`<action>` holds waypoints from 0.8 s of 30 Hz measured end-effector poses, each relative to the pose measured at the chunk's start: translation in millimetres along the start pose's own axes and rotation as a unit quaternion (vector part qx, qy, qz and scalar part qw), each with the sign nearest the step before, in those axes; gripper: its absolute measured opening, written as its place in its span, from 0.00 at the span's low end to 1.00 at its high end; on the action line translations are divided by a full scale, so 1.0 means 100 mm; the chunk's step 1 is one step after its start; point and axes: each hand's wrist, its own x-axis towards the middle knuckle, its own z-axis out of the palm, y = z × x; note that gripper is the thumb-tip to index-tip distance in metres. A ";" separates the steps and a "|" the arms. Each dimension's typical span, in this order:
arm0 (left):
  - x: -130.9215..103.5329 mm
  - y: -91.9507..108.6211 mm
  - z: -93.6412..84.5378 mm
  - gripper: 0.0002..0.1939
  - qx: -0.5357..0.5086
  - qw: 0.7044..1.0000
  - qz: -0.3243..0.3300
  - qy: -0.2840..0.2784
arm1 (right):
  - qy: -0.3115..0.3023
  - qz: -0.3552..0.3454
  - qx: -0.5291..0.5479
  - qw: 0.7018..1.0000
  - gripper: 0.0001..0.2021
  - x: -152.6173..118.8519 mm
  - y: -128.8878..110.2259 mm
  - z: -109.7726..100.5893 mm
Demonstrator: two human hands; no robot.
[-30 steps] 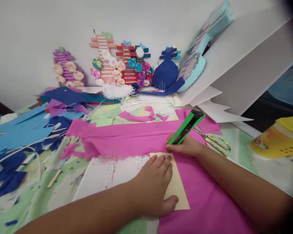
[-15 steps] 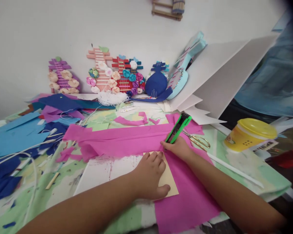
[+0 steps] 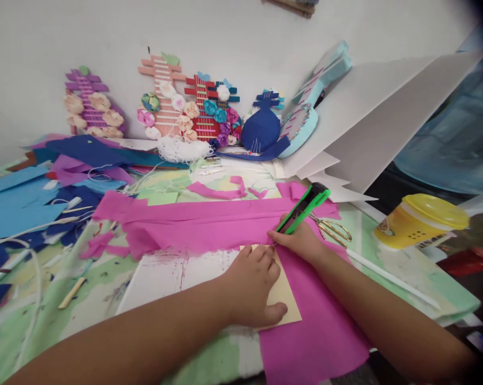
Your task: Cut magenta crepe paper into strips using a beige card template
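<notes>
Pressed cream card (image 3: 284, 291) flat with splayed left hand (image 3: 251, 289), likely against slipping; clamped right hand (image 3: 299, 241) around green utility knife (image 3: 304, 209) at card's far-right corner, likely for control.

The left hand (image 3: 254, 291) lies on a cream card (image 3: 281, 293) while the right hand (image 3: 300, 241) grips a green cutter (image 3: 306, 206).

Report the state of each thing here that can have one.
Left hand: open, palm down on cream card
Right hand: closed around green utility knife
Green utility knife: held slanting, blade tip unclear
Cream card: flat, partly covered
Pink fabric: spread out, creased
Gold-handled scissors: lying down, blades mostly hidden
Yellow tub: lid on
White string: tangled heap
</notes>
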 end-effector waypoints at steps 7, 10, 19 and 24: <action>0.00 0.00 -0.02 0.34 -0.003 1.000 0.003 0.002 | -0.035 0.022 0.001 0.999 0.16 0.03 -0.05 0.03; 0.00 0.00 -0.02 0.33 -0.003 1.000 0.002 0.008 | -0.020 0.028 0.005 0.999 0.17 0.03 -0.02 0.02; -0.01 0.01 0.00 0.34 -0.006 1.000 -0.003 0.004 | -0.028 0.056 0.186 0.981 0.18 0.04 0.12 -0.01; -0.01 0.00 0.00 0.34 -0.010 1.000 0.002 0.006 | -0.071 0.034 0.118 0.990 0.17 0.04 0.09 -0.03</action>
